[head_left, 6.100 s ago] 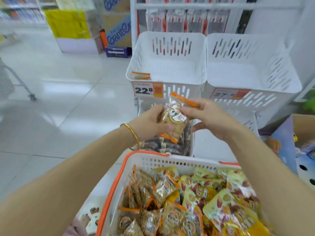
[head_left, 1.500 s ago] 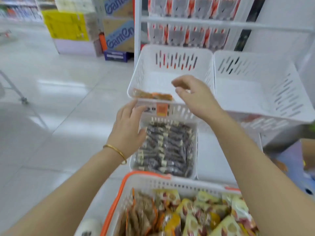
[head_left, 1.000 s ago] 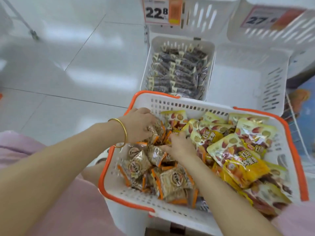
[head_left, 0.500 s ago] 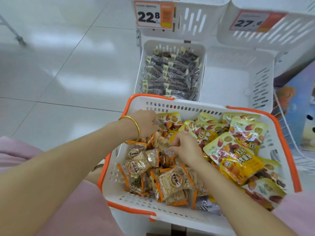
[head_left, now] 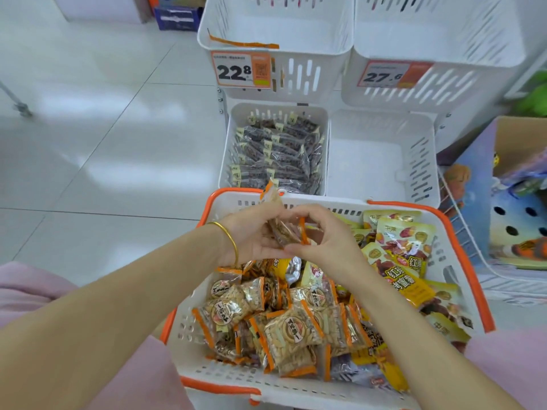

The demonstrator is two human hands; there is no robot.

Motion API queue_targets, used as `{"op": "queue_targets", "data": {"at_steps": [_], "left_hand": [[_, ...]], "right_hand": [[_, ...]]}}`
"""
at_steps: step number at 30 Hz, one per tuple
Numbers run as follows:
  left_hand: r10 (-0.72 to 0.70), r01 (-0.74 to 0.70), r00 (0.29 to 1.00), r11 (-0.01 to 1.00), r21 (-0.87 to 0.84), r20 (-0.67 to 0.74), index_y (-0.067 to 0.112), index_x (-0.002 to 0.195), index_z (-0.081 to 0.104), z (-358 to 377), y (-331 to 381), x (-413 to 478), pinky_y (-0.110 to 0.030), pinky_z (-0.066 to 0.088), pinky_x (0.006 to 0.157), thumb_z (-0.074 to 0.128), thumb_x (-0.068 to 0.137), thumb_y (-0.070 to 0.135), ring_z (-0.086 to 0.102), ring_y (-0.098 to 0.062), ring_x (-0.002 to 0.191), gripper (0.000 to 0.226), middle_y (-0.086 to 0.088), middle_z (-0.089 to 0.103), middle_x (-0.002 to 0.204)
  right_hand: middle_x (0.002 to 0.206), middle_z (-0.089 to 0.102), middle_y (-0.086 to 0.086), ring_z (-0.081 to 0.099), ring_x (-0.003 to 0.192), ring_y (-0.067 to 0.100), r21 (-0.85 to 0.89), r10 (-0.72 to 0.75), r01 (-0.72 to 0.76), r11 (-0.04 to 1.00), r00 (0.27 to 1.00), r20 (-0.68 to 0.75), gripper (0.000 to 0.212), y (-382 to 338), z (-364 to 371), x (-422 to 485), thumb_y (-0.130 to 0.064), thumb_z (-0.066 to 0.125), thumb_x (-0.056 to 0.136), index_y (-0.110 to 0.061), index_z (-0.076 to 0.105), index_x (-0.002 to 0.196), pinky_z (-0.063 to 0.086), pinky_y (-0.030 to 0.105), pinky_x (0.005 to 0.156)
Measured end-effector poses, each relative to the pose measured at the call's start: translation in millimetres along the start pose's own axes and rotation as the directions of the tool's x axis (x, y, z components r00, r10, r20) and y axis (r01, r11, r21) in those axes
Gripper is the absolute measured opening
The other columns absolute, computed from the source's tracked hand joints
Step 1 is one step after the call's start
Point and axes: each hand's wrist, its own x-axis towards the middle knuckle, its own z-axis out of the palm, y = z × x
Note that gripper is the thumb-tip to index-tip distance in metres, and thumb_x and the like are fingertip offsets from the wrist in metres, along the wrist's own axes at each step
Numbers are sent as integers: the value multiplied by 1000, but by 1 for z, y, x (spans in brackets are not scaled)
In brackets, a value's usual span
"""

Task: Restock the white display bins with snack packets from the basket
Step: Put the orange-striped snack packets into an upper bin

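Presently: pick step. Left hand (head_left: 251, 241) and right hand (head_left: 328, 244) together pinch orange-edged snack packet (head_left: 284, 232), lifted just above basket (head_left: 469, 258). Next move, judged: carry far to upper-left bin (head_left: 305, 76), tagged 22.8; release inside.

The fingers (head_left: 307, 216) of the left hand (head_left: 251, 238) and the right hand (head_left: 325, 244) are hiding most of the packet (head_left: 284, 232), and its print is looking blurred. The top edge is cutting off both upper bins (head_left: 313, 78).
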Motion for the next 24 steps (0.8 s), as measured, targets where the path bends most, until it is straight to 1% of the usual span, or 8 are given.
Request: {"op": "queue_targets", "data": {"at_steps": [2,5,9,11,13,16,20,24], "left_hand": [[4,-3,1000,999,-43,11,5,98,63,0,3,-2,-37,57,79,46,89,13,66,-26,77,21,-15,67,89],[-2,3,1000,995,-104,10,-2,110,56,-2,7,-2,-40,58,78,40,87,10,65,-30,79,30,-19,63,92],[-18,13,1000,983,-185,-25,-6,128,46,-10,11,3,-49,55,79,38,85,8,64,-40,99,46,-27,56,124],[-15,2,998,976,-217,-59,-2,131,43,-17,11,6,-52,57,74,40,85,6,64,-42,100,46,-26,55,126],[-2,-18,996,975,-220,-89,0,129,44,-23,12,8,-53,56,75,42,87,5,63,-41,101,43,-23,58,123],[22,-34,995,992,-122,-101,7,117,51,-19,16,6,-52,52,87,52,90,12,64,-35,101,28,-13,64,109],[63,-67,996,996,61,56,15,128,52,-14,18,5,-46,54,86,69,71,39,65,-28,105,64,-8,62,123],[158,-193,977,942,273,142,13,126,46,0,19,7,-42,53,90,81,62,33,66,-21,100,76,-4,66,113]], "right_hand": [[115,57,-17,54,110,-1,-18,-67,67,998,998,17,63,0,-2,1,-4,76,73,-50,53,109,46,29,99],[106,60,-10,58,107,4,34,-67,66,997,998,20,71,-1,-9,4,-1,75,74,-48,48,121,47,21,96],[88,72,-8,68,86,6,160,20,-5,987,995,-93,34,-4,-23,8,3,74,75,-24,66,94,55,22,74],[78,73,-8,68,76,7,197,69,-25,980,973,-220,23,-2,-35,12,0,70,79,-22,70,84,52,21,64],[74,71,-8,63,72,8,227,93,-23,974,948,-303,24,1,-48,17,-5,69,82,-29,72,79,49,21,64],[67,67,-6,58,68,11,291,127,-41,956,950,-284,26,3,-57,22,-8,69,82,-33,74,74,46,25,63],[78,66,-1,60,74,16,259,94,-39,965,974,-204,27,-3,-50,31,-7,70,81,-32,74,72,49,37,73],[90,57,-5,58,82,10,181,15,36,983,962,-273,26,-15,-43,42,-4,73,77,-28,70,66,49,26,73]]}}
